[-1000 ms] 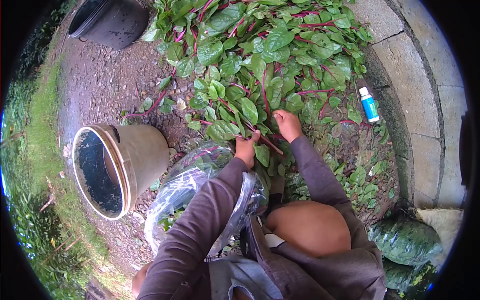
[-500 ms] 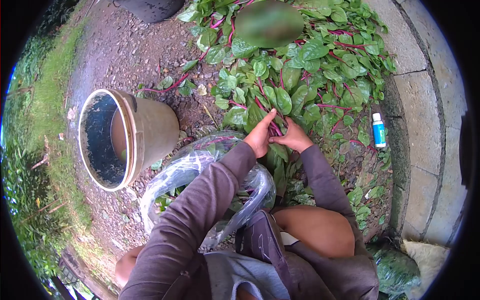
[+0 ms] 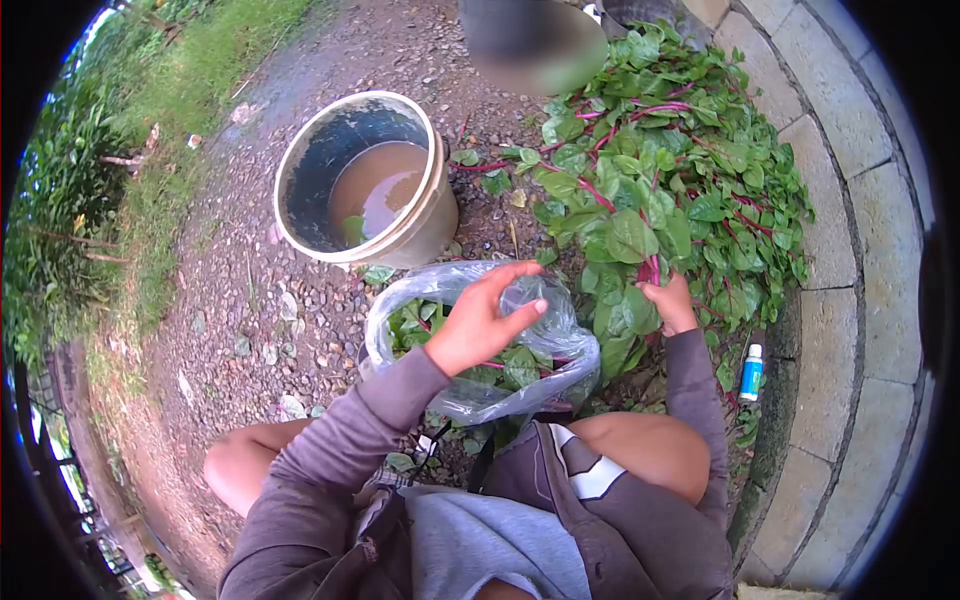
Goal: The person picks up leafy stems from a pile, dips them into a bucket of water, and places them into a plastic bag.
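Observation:
My right hand [image 3: 670, 303] is closed round the pink-red stems of a bunch of Malabar spinach [image 3: 632, 238], its broad green leaves pointing away from me. Behind and beside that bunch lies a large heap of the same greens [image 3: 735, 170]. Over the mouth of a clear plastic bag [image 3: 385, 318] hovers my left hand [image 3: 485, 320], thumb and fingers apart and nothing in them. Inside the bag, leaves and some red stems [image 3: 522, 367] show; part of its opening is hidden by my left hand and sleeve.
A pale bucket [image 3: 437, 215] with murky brown water and a floating leaf stands on the gravel [image 3: 235, 300] beyond the bag. To the right, a small white-and-blue bottle [image 3: 751, 373] lies near the stone paving [image 3: 825, 340]. A dark container [image 3: 490, 30] is at the far edge.
My left hand has let go of the stems and moved left over the bag, opening. My right hand keeps the bunch, now farther right. The view has shifted, showing more of the bucket.

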`<state>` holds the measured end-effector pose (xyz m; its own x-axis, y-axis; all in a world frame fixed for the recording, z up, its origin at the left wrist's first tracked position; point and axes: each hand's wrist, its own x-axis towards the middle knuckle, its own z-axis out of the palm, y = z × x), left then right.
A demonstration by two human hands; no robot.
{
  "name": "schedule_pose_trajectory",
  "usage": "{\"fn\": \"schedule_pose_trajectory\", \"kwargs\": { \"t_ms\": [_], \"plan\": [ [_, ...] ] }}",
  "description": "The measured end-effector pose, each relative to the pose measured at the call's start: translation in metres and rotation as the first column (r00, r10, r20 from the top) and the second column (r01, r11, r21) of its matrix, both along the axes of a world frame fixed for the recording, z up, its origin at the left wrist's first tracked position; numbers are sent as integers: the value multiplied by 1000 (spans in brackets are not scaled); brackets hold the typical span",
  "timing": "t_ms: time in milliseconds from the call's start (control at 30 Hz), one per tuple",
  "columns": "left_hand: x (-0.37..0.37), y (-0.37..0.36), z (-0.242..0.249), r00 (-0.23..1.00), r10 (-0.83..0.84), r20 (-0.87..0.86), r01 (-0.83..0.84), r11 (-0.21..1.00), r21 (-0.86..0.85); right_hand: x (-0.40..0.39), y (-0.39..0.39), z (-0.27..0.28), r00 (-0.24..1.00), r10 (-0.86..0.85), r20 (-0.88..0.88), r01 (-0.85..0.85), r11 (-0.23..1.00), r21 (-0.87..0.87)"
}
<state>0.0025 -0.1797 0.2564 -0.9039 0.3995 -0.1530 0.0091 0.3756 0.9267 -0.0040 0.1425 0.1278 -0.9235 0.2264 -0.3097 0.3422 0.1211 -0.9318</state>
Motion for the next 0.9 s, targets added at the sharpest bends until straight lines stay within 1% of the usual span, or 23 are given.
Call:
{"fn": "schedule_pose_trajectory", "kwargs": {
  "t_ms": [33,100,167,233,300,333,367,433,467,500,533,567,600,633,667,700,733,767,833,867,900],
  "plan": [
    [13,-26,11,976,26,-215,-33,999,-30,-8,-1,25,999,-4,-44,7,998,65],
    [41,-74,31,925,91,-370,-150,980,-133,-27,-14,96,989,42,-139,7,944,330],
    [66,-109,35,896,184,-404,-256,957,-134,-55,-33,153,926,183,-330,9,864,503],
    [85,-134,31,866,298,-401,-366,925,-103,-89,-62,204,897,298,-326,41,679,733],
    [95,-142,17,835,311,-454,-392,915,-95,-106,-126,257,838,400,-372,197,413,889],
    [97,-143,8,828,321,-459,-381,924,-42,-120,-153,269,821,469,-324,195,303,933],
    [98,-142,4,831,297,-470,-366,929,-60,-131,-185,275,797,533,-284,261,121,958],
    [101,-141,-6,836,288,-466,-361,930,-73,-146,-261,284,677,724,-133,269,-74,960],
    [103,-139,-14,828,290,-481,-371,925,-81,-157,-296,274,622,782,-43,279,-170,945],
    [106,-142,-11,840,287,-460,-358,931,-71,-168,-329,256,554,831,50,300,-255,919],
    [107,-143,-22,840,288,-460,-336,942,-23,-175,-363,233,518,836,180,260,-355,898],
    [108,-143,-31,835,293,-466,-332,943,-3,-185,-388,207,433,839,330,192,-443,876],
    [111,-146,-36,831,289,-475,-325,946,7,-220,-400,145,378,824,422,200,-518,832],
    [111,-146,-42,830,304,-468,-322,946,44,-222,-421,116,285,759,585,181,-642,745],
    [110,-148,-42,821,340,-458,-325,939,115,-221,-443,96,186,714,675,134,-699,702],
    [104,-141,-58,758,388,-524,-365,919,151,-249,-456,46,166,607,777,8,-789,614],
    [98,-150,-59,724,397,-565,-351,916,193,-284,-453,-9,87,652,753,-60,-751,658],
    [92,-155,-56,693,396,-602,-319,918,236,-284,-464,-19,26,717,696,-76,-693,717],
    [84,-161,-59,678,450,-581,-321,893,317,-306,-476,-55,32,649,760,-326,-712,622],
    [80,-164,-60,673,469,-572,-315,881,352,-310,-477,-71,-42,683,729,-325,-699,637],
    [78,-168,-58,690,456,-562,-320,889,329,-306,-482,-76,-113,714,691,-327,-684,653]
  ]
}}
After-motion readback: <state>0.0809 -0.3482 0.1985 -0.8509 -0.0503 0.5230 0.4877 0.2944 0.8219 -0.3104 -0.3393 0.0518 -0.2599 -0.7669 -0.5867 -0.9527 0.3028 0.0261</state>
